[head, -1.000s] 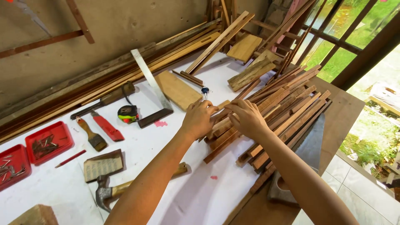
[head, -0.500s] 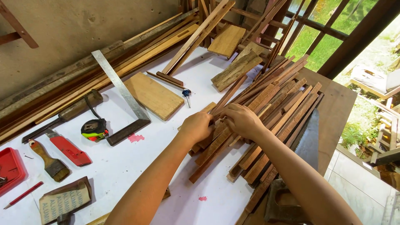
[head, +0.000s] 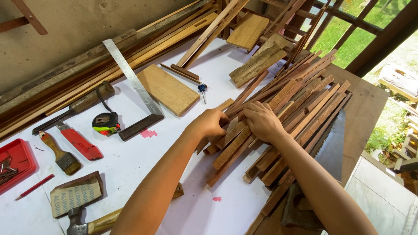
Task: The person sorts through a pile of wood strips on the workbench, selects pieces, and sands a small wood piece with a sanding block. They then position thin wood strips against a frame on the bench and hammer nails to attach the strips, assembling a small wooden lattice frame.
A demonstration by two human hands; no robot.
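Red tray at far left edge, nails inside. Both hands down on the pile of wooden strips at mid-right: left hand curled around strip ends, right hand clasping strips just beside. Handsaw tucked under pile's right side. Open white tabletop near left, between arms and tools.

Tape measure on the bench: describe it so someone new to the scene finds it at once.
Start at the white bench top and find the steel try square lying left of the person's arms. The tape measure sits just left of the square's dark wooden stock, above the red utility knife. It is the only compact black and yellow-green case among long tools.
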